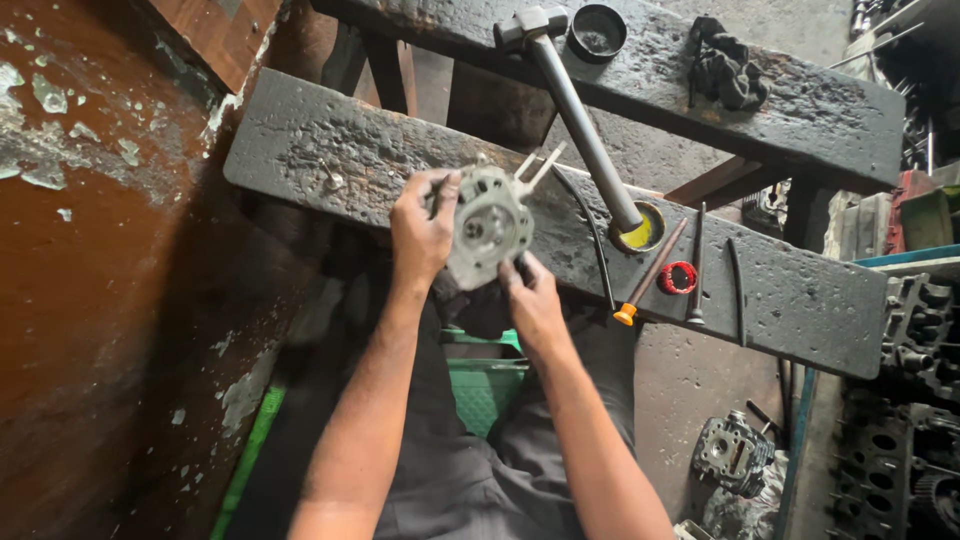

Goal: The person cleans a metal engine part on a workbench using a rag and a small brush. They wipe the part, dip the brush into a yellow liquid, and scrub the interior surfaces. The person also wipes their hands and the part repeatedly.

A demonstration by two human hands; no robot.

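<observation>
Two bare forearms are seen rising from the bottom edge, above dark trousers and a green stool (485, 385). Between both hands a round grey metal engine part (488, 228) is held, just above the near edge of the blackened desk (300, 140). The left hand (422, 232) is wrapped around the part's left side, fingers curled over its top rim. The right hand (533, 300) is closed on the part's lower right edge from beneath. Two thin prongs are seen sticking up from the part's upper right.

On the desk to the right, a long hammer (580, 110) is laid with its handle end at a small tin holding yellow paste (640, 230). Just beside the tin lie an orange-handled screwdriver (650, 275) and a red ring (678, 277). A dark rag (728, 65) and a round black cap (597, 32) are placed on the far plank.
</observation>
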